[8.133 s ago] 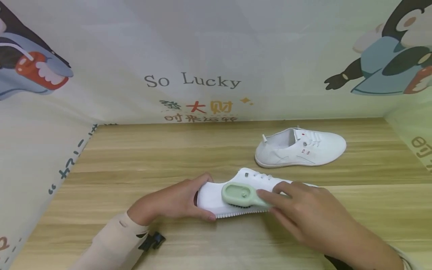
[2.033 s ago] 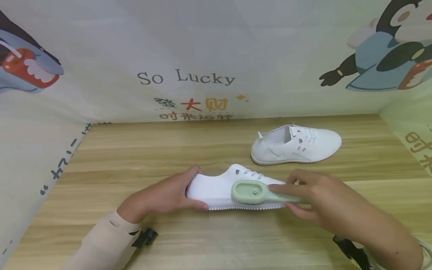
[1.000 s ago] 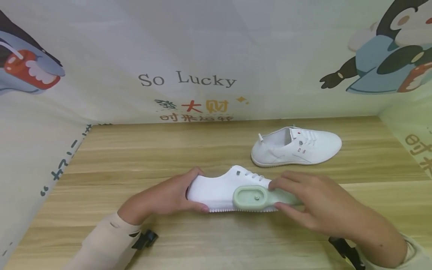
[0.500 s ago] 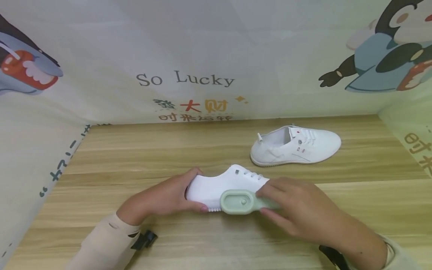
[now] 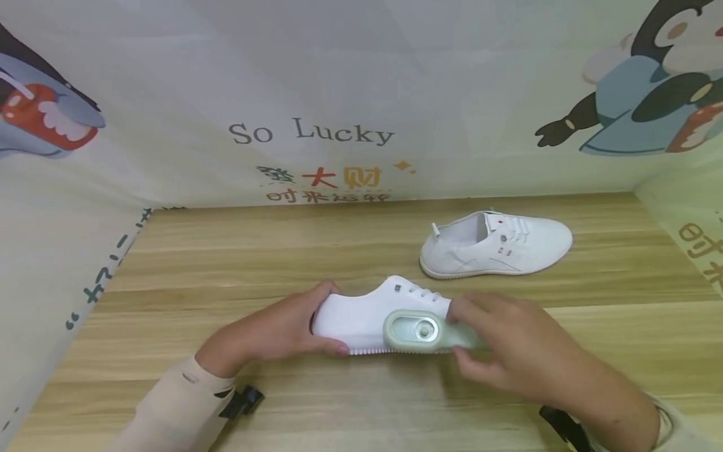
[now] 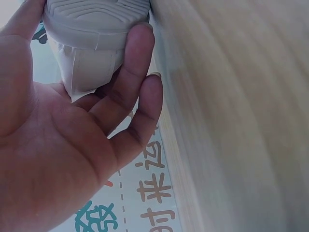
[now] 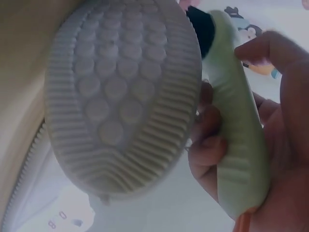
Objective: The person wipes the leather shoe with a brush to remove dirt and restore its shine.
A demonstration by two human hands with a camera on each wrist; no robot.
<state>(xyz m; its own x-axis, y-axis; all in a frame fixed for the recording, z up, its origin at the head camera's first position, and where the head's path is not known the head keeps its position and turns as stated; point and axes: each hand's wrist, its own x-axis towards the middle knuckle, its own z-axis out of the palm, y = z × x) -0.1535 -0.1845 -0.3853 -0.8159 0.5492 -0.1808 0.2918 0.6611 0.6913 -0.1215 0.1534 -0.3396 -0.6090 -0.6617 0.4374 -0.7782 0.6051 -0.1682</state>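
A white lace-up shoe (image 5: 356, 320) is held near the middle of the table, its side facing me and its toe to the right. My left hand (image 5: 288, 323) grips it by the heel, fingers behind and thumb along the sole edge. In the left wrist view the fingers curl around the heel (image 6: 91, 63). With my right hand (image 5: 508, 342) I hold a pale green brush (image 5: 415, 331) by its handle (image 7: 241, 130). The brush head lies against the shoe's side, just above the ridged sole; its dark bristles (image 7: 203, 29) show in the right wrist view. My right hand hides the toe from above.
A second white shoe (image 5: 503, 245) stands behind on the wooden table (image 5: 254, 251), toe to the right. A pale printed sheet (image 5: 339, 75) rises at the back and on both sides. Black wrist mounts (image 5: 241, 402) sit at the cuffs.
The brush has shifted back and forth along the shoe's side: left half a second ago, now a little right again and slightly higher. The left hand and the held shoe stay nearly still.
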